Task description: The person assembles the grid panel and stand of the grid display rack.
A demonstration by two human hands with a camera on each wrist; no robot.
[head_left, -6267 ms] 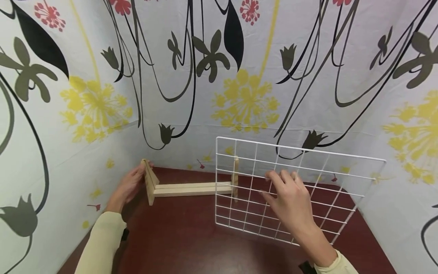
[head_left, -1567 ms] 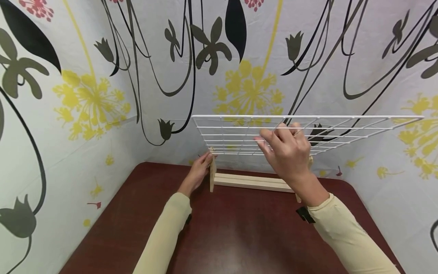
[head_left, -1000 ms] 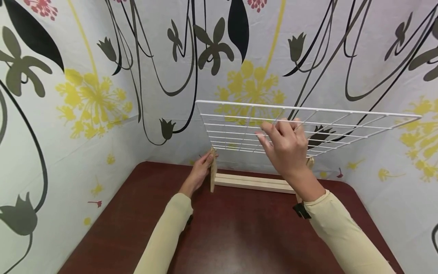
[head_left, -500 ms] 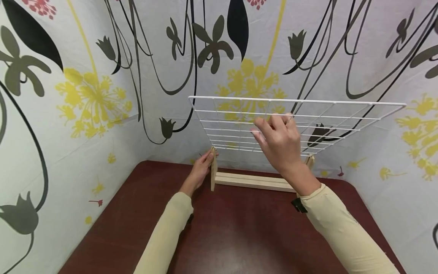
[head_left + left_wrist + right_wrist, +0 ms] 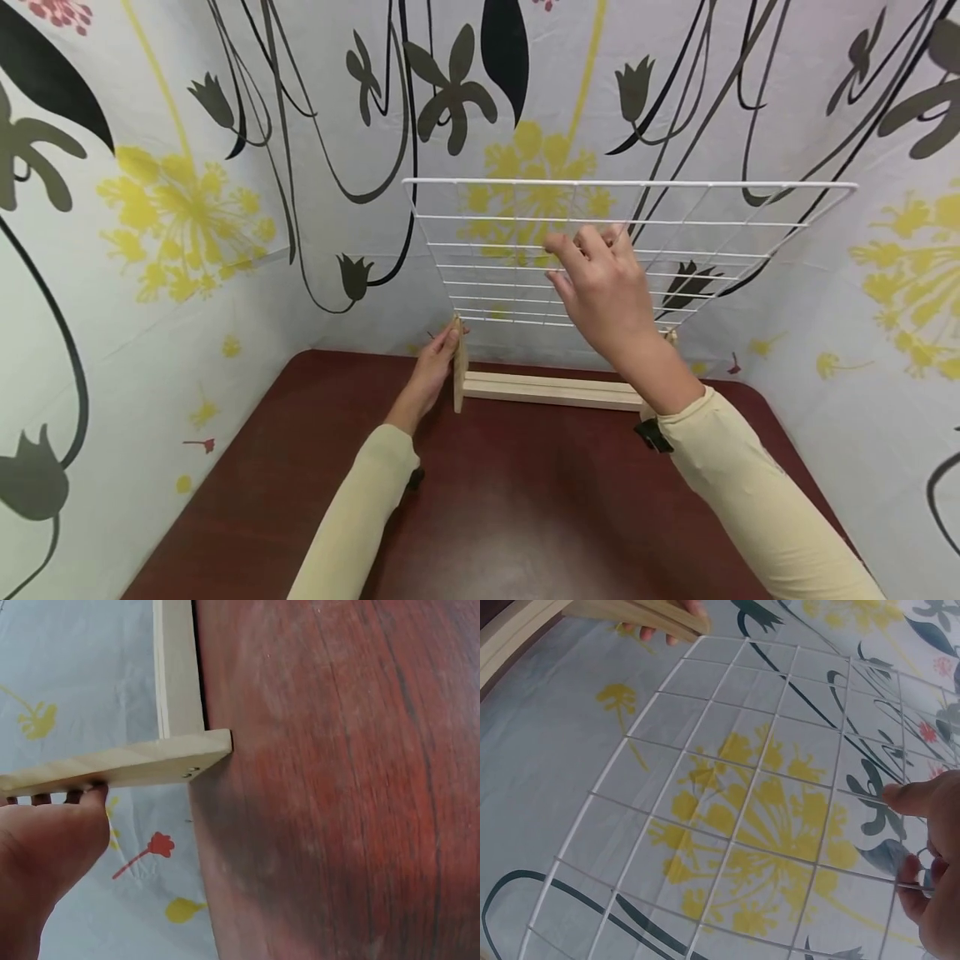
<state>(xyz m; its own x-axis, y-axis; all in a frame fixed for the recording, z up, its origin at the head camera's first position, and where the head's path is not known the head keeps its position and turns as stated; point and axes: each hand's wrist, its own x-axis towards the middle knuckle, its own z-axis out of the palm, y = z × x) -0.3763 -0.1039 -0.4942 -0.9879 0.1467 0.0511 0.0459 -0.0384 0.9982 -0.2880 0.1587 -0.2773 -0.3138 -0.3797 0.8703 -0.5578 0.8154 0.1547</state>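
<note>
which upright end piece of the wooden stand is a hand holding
The left end piece. The left hand grips it at the table's back edge. The right end piece stands free, while the right hand holds the white wire grid.

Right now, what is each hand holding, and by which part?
The right hand grips the white wire grid by wires in its middle. The left hand holds the wooden stand by its upright left end piece.
</note>
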